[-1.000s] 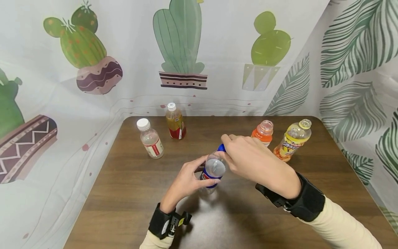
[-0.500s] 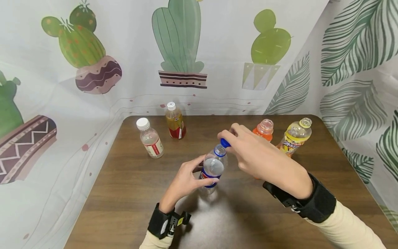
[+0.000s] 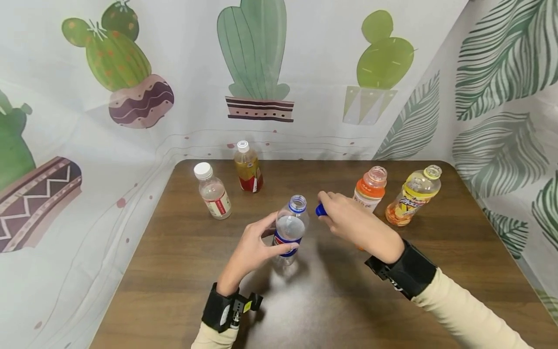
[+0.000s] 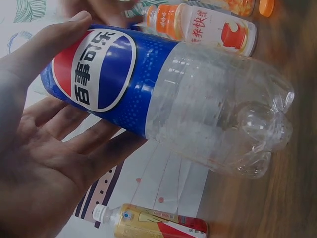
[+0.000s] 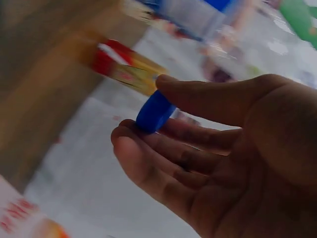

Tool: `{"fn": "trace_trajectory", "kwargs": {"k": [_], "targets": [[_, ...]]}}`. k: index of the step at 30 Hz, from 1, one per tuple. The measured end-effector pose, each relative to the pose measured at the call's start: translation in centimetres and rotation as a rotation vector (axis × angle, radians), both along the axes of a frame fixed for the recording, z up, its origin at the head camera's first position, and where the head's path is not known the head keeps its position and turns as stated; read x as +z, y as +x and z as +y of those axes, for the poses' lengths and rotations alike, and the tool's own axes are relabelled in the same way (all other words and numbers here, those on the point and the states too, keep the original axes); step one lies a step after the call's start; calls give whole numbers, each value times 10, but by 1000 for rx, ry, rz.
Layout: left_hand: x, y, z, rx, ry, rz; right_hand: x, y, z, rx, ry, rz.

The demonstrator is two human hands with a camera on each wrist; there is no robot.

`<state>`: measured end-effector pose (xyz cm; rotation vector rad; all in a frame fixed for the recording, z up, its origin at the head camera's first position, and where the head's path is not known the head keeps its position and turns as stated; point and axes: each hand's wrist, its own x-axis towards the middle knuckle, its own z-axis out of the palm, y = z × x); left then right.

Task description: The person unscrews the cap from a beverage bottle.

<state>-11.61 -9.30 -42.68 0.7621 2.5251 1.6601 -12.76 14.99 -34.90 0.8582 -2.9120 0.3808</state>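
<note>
A clear plastic cola bottle (image 3: pixel 290 227) with a blue label stands upright on the table, its mouth uncovered. My left hand (image 3: pixel 250 249) grips it around the label, thumb on the near side. In the left wrist view the bottle's label (image 4: pixel 116 72) and ridged base (image 4: pixel 262 124) show; the bottle looks empty. To its right, apart from it, my right hand (image 3: pixel 355 220) pinches a blue bottle cap (image 3: pixel 320 210). The right wrist view has this cap (image 5: pixel 155 111) held between thumb and fingers.
On the brown table (image 3: pixel 174 291), a white-capped bottle (image 3: pixel 214 195) and an amber drink bottle (image 3: pixel 248 170) stand back left. Back right are two uncapped bottles, one orange-topped (image 3: pixel 369 188), one yellow-labelled (image 3: pixel 411 196). An orange cap (image 4: pixel 266 7) lies near them. A printed cloth (image 3: pixel 322 72) hangs behind.
The blue cap has come off the cola bottle's neck and moved right in my right hand. My left hand has kept its grip; it and the bottle sit slightly further left in view.
</note>
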Motion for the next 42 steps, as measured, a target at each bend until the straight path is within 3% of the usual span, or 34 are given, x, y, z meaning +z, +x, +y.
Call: {"fn": "trace_trajectory", "kwargs": {"k": [7, 13, 19, 30, 34, 38, 42], "targets": [[3, -1, -2, 24, 14, -2, -54, -15, 0, -31, 119, -44], [3, -1, -1, 31, 23, -19, -99, -24, 0, -53, 120, -140], [1, -2, -1, 31, 24, -27, -124, -27, 1, -65, 116, -188], [4, -3, -2, 50, 1, -21, -126, -29, 0, -70, 96, -217], [3, -3, -2, 52, 2, -17, -124, -27, 2, -74, 100, -181], [3, -4, -3, 61, 5, -12, -111, -24, 5, -86, 51, -113], [3, -4, -5, 76, 7, -14, -82, -21, 5, -81, -66, -67]]}}
